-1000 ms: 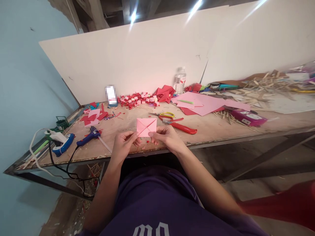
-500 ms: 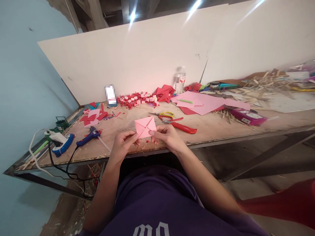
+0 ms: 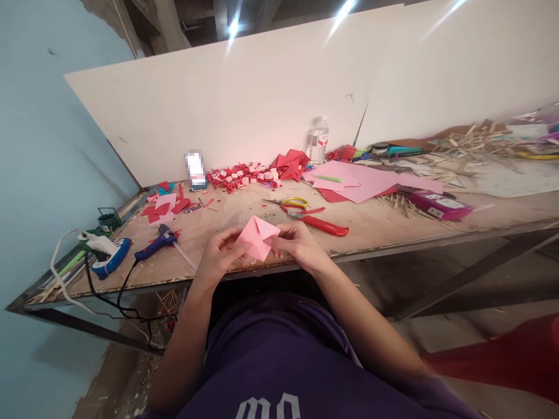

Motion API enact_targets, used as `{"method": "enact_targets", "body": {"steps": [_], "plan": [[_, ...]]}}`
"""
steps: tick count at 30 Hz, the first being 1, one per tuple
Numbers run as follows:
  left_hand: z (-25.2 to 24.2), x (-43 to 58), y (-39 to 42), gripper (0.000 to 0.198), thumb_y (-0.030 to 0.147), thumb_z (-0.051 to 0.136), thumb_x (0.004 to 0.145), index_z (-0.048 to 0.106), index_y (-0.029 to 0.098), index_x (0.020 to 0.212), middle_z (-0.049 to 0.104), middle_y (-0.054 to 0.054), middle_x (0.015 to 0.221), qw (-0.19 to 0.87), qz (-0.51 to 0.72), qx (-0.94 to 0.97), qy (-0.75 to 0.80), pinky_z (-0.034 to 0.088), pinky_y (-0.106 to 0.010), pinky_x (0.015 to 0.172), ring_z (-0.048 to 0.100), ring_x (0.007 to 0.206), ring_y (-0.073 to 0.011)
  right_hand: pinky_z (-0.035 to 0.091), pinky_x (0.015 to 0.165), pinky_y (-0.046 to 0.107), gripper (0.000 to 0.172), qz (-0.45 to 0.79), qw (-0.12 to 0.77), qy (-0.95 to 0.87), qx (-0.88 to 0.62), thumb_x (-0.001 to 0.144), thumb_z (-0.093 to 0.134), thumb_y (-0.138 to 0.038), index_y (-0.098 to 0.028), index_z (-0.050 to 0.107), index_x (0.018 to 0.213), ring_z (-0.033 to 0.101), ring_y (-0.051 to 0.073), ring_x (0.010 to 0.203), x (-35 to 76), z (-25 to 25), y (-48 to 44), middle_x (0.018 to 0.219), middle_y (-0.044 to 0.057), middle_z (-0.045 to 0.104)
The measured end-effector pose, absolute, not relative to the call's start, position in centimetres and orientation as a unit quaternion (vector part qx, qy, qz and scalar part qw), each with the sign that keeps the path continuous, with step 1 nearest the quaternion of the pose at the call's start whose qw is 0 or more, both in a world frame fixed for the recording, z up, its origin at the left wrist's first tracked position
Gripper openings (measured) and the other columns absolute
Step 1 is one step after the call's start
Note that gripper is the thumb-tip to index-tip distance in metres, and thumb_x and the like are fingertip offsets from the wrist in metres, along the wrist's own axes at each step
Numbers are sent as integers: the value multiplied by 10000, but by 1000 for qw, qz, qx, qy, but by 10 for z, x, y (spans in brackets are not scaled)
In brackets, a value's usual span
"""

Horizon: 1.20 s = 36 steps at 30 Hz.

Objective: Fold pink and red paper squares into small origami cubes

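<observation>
A folded square of pink paper (image 3: 255, 237) is held between both hands just above the table's front edge. It is turned corner-up, and its right flap stands partly lifted. My left hand (image 3: 222, 249) pinches the left side, thumb on top. At the right corner, my right hand (image 3: 297, 245) grips the flap between thumb and fingers. Beyond the paper lie yellow-and-red scissors (image 3: 297, 203) and a red-handled utility knife (image 3: 325, 225).
On the left are a blue glue gun (image 3: 155, 242) and a blue-white power strip (image 3: 111, 256) with cables. Small red and pink paper cubes (image 3: 244, 176) are heaped at the back, near a phone (image 3: 196, 170) and a water bottle (image 3: 318, 141). Pink sheets (image 3: 371, 180) lie right.
The pink paper has been turned from lying square to corner-up and sits slightly lower. Its right flap is now raised by my right hand. Both hands remain at the same spot.
</observation>
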State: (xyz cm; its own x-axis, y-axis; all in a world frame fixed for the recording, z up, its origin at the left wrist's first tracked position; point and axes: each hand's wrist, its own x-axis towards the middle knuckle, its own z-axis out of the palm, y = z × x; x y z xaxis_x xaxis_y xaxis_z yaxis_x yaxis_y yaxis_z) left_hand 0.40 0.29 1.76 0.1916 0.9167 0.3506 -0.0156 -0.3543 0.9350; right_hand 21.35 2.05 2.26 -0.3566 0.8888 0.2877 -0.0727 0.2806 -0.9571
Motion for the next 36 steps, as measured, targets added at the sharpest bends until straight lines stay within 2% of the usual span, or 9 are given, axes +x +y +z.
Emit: {"method": "enact_targets", "body": {"steps": [4, 10, 15, 18, 20, 22, 26, 30, 36], "plan": [[17, 5, 3, 337, 415, 799, 777, 782, 133, 962, 775, -75, 926, 448, 518, 632, 363, 567, -275, 691, 702, 852, -225, 331, 474, 226, 328, 514, 438, -667, -314, 759, 827, -398, -147, 638, 664, 465, 93, 478, 215, 25, 19, 512, -30, 548], [12, 7, 10, 278, 390, 813, 760, 732, 128, 807, 695, -7, 653, 427, 588, 583, 364, 478, -220, 554, 590, 557, -120, 444, 579, 242, 331, 525, 409, -689, -285, 740, 850, -434, -136, 732, 822, 611, 137, 617, 211, 30, 15, 722, 33, 714], [14, 6, 8, 364, 402, 849, 719, 750, 111, 914, 763, -65, 815, 451, 533, 611, 373, 540, -255, 672, 683, 712, -182, 474, 600, 255, 330, 499, 449, -675, -306, 785, 807, -452, -133, 731, 747, 620, 150, 618, 212, 25, 20, 660, 39, 701], [16, 5, 5, 578, 424, 915, 612, 734, 127, 1074, 768, -78, 950, 458, 535, 613, 357, 549, -271, 741, 698, 838, -221, 470, 589, 256, 324, 489, 465, -667, -314, 783, 805, -434, -127, 724, 718, 605, 143, 589, 214, 22, 22, 642, 44, 693], [16, 4, 4, 632, 504, 893, 620, 728, 142, 1111, 758, -84, 1006, 459, 566, 597, 335, 538, -272, 753, 689, 875, -224, 432, 546, 244, 316, 474, 448, -683, -330, 784, 800, -416, -125, 718, 694, 567, 127, 547, 214, 21, 21, 608, 33, 669], [16, 4, 4, 517, 557, 820, 709, 751, 138, 1002, 740, -65, 896, 454, 574, 596, 331, 504, -252, 691, 659, 783, -189, 386, 510, 236, 307, 452, 424, -704, -347, 797, 782, -403, -122, 721, 687, 529, 117, 522, 213, 20, 20, 573, 19, 636], [15, 4, 4, 343, 461, 762, 812, 730, 123, 765, 628, -6, 667, 413, 529, 632, 387, 394, -221, 580, 536, 619, -122, 370, 516, 237, 322, 440, 421, -709, -355, 783, 793, -418, -118, 726, 687, 506, 114, 542, 212, 21, 18, 588, 14, 622], [14, 4, 4, 303, 425, 748, 830, 749, 123, 799, 656, -12, 716, 395, 537, 628, 401, 398, -216, 605, 547, 662, -126, 406, 575, 243, 329, 465, 444, -689, -334, 757, 819, -438, -114, 761, 759, 542, 127, 618, 213, 23, 18, 689, 27, 668], [12, 3, 7, 293, 411, 750, 827, 739, 121, 785, 672, -19, 729, 397, 540, 629, 393, 412, -213, 614, 564, 669, -131, 376, 545, 243, 333, 485, 433, -680, -339, 757, 818, -432, -108, 759, 712, 506, 119, 588, 214, 22, 20, 656, 25, 653]]}}
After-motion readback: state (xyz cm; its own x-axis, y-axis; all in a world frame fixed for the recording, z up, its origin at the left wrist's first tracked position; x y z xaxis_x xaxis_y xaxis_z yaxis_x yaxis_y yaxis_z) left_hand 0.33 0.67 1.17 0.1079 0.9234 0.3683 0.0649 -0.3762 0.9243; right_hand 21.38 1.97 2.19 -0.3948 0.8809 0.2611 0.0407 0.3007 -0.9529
